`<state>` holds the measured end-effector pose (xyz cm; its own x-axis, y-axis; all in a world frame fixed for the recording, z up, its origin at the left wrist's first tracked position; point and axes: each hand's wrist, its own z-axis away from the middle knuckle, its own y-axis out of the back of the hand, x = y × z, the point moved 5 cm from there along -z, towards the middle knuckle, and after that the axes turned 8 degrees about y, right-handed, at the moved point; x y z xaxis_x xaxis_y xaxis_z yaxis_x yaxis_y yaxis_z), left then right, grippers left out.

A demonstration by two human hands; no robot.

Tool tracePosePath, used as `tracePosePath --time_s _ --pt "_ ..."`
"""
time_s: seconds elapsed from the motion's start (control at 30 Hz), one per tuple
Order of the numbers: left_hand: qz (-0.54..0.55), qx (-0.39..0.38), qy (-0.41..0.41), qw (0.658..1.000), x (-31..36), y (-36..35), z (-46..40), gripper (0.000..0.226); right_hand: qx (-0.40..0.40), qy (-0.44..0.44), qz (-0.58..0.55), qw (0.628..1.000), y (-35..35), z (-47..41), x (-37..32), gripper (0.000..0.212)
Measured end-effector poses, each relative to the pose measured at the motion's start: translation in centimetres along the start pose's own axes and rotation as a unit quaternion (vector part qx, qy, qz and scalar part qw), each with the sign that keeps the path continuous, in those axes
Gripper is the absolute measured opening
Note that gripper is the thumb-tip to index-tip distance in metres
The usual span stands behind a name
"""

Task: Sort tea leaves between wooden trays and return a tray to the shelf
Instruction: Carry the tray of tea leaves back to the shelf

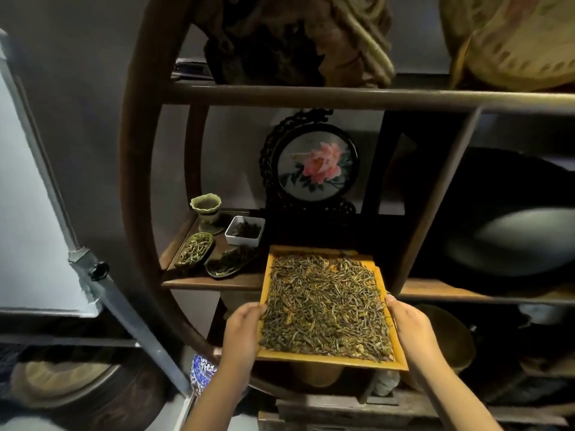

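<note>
- The shelf (214, 283) is a dark wooden unit with a round frame; the step in hand, as I judge it, is to return the tray (326, 359) to the middle board, into the gap left of the upright divider (435, 194).
- The tray is a light wooden one, full of tea leaves (326, 306). Its far edge is already over the board, its near part hangs in the air toward the person, and it tilts a little.
- To do this well, I think the tray must stay level and slide forward slowly, because the leaves lie up to the rim and may spill at the near edge.
- The left hand (241, 329) grips the left rim, with the fingertips curled over it onto the leaves; the right hand (410, 328) holds the right rim in the same way.
- The tray should pass between the divider and the small dishes (230, 261) on its left, which are just beside its far corner; a white square bowl (245, 230) stands there too.
- A round picture with a pink flower (317, 168) stands behind, so the push should stop before it.
- Hidden or unclear: the underside of the tray, whether its far edge rests on the board, and the dark objects in the right compartment and under the shelf. No second tray is visible.
</note>
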<state>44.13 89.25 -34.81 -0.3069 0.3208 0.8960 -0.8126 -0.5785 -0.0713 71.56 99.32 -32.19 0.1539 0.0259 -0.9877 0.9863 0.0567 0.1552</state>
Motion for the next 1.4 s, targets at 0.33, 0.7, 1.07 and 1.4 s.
tracePosePath --time_s 0.33,0.7,1.07,1.4 --pt "-0.002 0.001 0.024 1.0 -0.3 -1.1 -5.1 0.018 0.025 -0.063 -0.01 0.998 -1.9 -4.4 2.9 0.028" --pt "0.012 0.05 0.027 0.998 -0.1 -2.3 -5.6 0.012 0.076 -0.105 0.001 0.991 -1.2 -5.5 4.3 0.047" --pt "0.06 0.072 0.032 0.995 -1.0 -3.1 -5.8 0.014 0.009 -0.128 -0.03 0.991 -0.9 -5.0 4.4 0.042" --pt "-0.039 -0.113 0.024 0.993 -1.3 -0.3 -4.8 0.04 -0.149 -0.025 -0.048 0.987 0.3 -0.3 4.3 0.063"
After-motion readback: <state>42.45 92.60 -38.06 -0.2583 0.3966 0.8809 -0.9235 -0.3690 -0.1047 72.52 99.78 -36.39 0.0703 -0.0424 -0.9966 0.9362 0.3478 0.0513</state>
